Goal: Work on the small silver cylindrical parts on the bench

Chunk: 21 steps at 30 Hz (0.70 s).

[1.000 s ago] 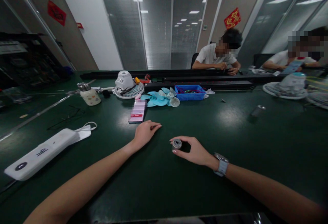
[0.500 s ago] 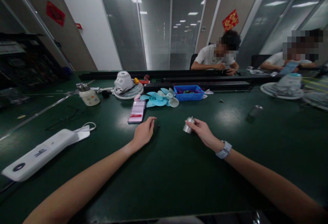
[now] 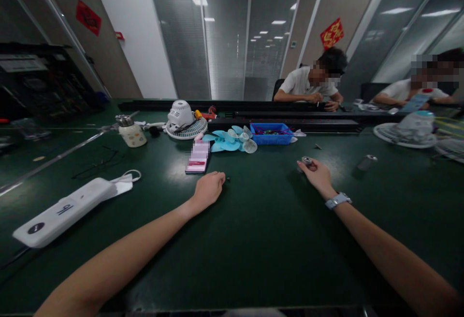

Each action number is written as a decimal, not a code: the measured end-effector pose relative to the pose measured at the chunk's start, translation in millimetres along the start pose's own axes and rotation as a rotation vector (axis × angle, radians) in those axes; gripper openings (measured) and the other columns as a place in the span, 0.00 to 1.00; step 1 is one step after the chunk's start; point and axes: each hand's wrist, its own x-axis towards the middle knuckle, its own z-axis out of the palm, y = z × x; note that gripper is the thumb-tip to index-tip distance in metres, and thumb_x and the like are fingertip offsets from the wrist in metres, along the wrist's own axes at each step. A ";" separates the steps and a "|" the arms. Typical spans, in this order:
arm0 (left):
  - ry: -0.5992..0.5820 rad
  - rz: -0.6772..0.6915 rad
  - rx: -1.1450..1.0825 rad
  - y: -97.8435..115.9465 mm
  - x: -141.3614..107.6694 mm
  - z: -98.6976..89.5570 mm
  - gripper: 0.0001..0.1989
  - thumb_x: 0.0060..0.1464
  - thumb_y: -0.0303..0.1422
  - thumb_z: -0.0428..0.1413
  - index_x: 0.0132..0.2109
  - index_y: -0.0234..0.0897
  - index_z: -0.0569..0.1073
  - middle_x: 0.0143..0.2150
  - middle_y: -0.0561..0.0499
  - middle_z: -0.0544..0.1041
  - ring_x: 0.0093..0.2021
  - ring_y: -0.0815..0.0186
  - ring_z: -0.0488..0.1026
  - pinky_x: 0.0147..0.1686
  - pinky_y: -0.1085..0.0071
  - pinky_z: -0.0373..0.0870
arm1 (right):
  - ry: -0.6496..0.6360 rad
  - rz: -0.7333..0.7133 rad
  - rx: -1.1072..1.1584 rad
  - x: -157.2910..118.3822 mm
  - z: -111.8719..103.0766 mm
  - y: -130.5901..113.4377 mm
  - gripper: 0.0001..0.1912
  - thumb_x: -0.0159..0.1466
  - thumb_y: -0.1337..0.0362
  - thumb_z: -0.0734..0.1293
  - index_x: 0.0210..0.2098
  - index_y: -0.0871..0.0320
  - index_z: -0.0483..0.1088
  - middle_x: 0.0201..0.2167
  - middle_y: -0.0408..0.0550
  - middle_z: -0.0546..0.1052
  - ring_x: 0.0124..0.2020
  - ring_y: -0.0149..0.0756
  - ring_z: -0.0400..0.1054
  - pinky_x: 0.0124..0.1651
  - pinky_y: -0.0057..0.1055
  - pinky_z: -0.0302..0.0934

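Out to the right, my right hand [image 3: 319, 177] grips a small silver motor [image 3: 306, 160], round-bodied, between thumb and fingers. The motor is held close to the green tabletop, its upper end facing up and its lower part blurred. My left hand [image 3: 210, 190] rests on the table with its fingers curled in. Whatever those fingers may hold is hidden. Just beyond their tips lies a tiny dark piece [image 3: 228, 178]. A second silver cylinder [image 3: 368, 162] stands on the table to the right of my right hand.
Behind my left hand lie a phone [image 3: 197, 157], blue fan blades [image 3: 232, 139] and a white fan part [image 3: 180, 114]. A blue bin [image 3: 271, 136] holds wires. Leftward are a bottle [image 3: 132, 132] and a long white device [image 3: 65, 213]. Two people sit across the table.
My right hand has carried the motor to the right and slightly away from me. My left hand's fingers have curled in further. The view has shifted slightly.
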 end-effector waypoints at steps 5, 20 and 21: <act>0.001 0.095 0.082 7.7 -8.5 -2.6 0.13 0.61 0.26 0.44 0.35 0.37 0.72 0.32 0.47 0.74 0.33 0.62 0.71 0.31 0.69 0.61 | 0.324 -0.306 -0.240 -20.6 -2.4 -36.8 0.38 0.53 0.48 0.71 0.58 0.62 0.63 0.53 0.63 0.70 0.51 0.52 0.66 0.52 0.50 0.60; 0.023 0.790 0.153 36.7 -36.3 -4.7 0.10 0.58 0.25 0.46 0.33 0.37 0.71 0.30 0.50 0.70 0.30 0.65 0.66 0.31 0.68 0.60 | -0.662 -0.613 -0.179 -81.1 127.0 -139.4 0.17 0.63 0.49 0.67 0.47 0.47 0.77 0.30 0.43 0.72 0.29 0.30 0.63 0.30 0.28 0.51; 0.030 0.800 0.146 37.1 -36.1 -4.9 0.10 0.58 0.26 0.46 0.33 0.37 0.70 0.30 0.50 0.70 0.30 0.66 0.66 0.30 0.68 0.59 | -0.658 -0.606 -0.169 -81.2 130.3 -140.2 0.15 0.63 0.50 0.67 0.45 0.47 0.78 0.30 0.43 0.72 0.29 0.30 0.64 0.30 0.28 0.51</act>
